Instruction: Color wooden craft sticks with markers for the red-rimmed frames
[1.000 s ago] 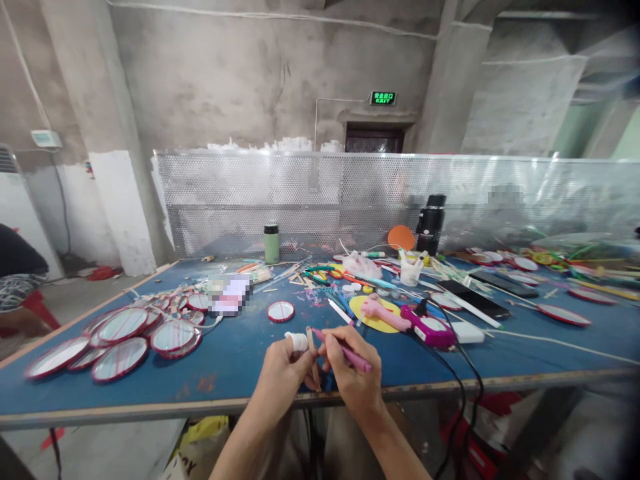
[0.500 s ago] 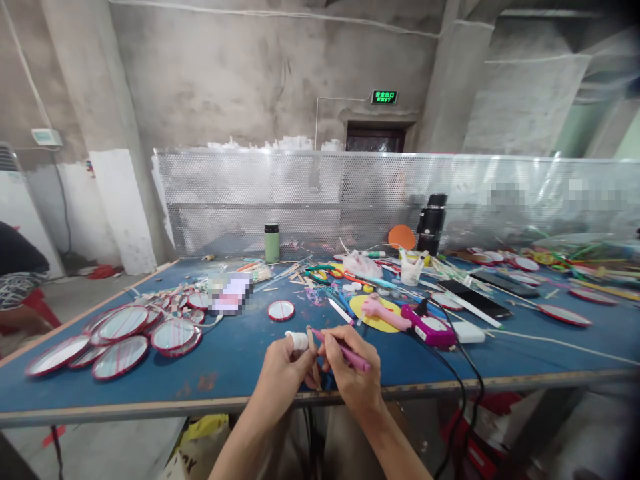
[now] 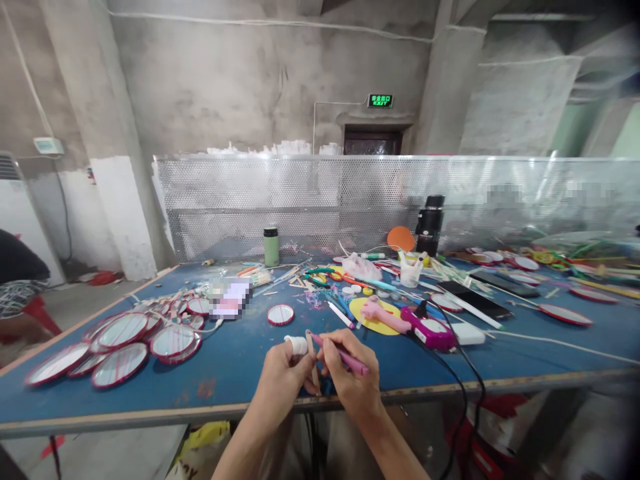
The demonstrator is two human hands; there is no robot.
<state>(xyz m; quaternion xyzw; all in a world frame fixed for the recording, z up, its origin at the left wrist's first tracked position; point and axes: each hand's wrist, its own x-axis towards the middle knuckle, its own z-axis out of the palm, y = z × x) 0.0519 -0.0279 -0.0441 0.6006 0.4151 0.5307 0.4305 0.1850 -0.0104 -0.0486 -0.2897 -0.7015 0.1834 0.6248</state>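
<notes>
My left hand (image 3: 283, 377) is closed on a thin wooden stick (image 3: 313, 360) held upright near the front edge of the blue table (image 3: 240, 360). Its forefinger wears a white bandage or finger cot (image 3: 298, 345). My right hand (image 3: 351, 380) is closed round a pink pen-like tool (image 3: 342, 355) whose tip touches the stick. The two hands are pressed close together.
Several red-rimmed round mirrors (image 3: 123, 341) lie at the left. A pink glue gun (image 3: 426, 329) with a black cord, a yellow disc (image 3: 373, 316), phones (image 3: 473, 299), a green flask (image 3: 271, 245) and a black bottle (image 3: 431, 224) lie beyond. A perforated metal screen (image 3: 350, 200) backs the table. A person (image 3: 17, 280) sits far left.
The camera has tilted slightly, so the scene sits a little differently. My hands stay together with the stick and the pink tool, hardly moved.
</notes>
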